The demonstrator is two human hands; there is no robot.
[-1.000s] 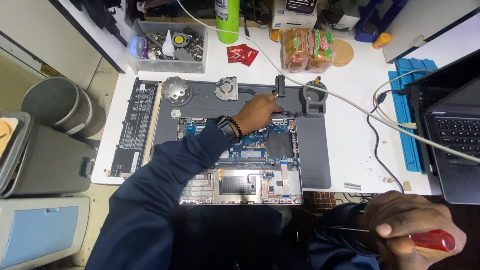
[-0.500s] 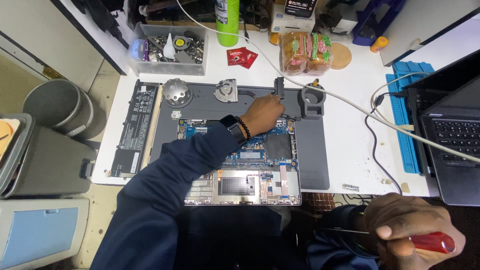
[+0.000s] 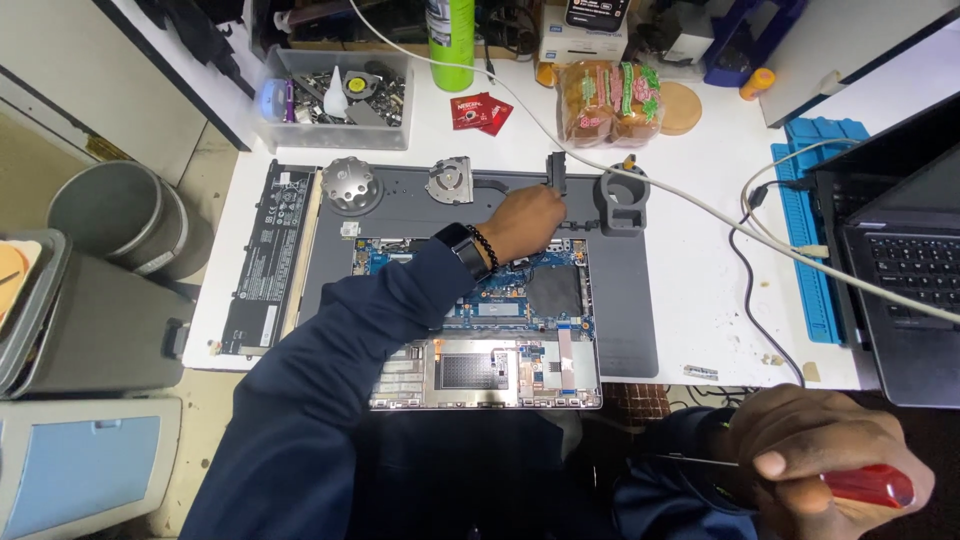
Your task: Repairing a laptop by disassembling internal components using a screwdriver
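reaching across the one opened laptop base [image 3: 500,320] on the grey work mat [image 3: 630,320], the left hand [image 3: 525,222] rests at the far edge of the board with its fingers curled together, and i cannot tell if it grips something. the right hand [image 3: 820,465] is low at the near side, well apart from the laptop, closed around one red-handled screwdriver [image 3: 860,485]. on the mat i count one round metal disc [image 3: 351,184] and one small fan [image 3: 450,181], and one black battery [image 3: 265,260] lies just beside the mat.

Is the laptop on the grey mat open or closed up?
Opened up: the laptop lies with its cover off, circuit board showing, left hand at its far edge.
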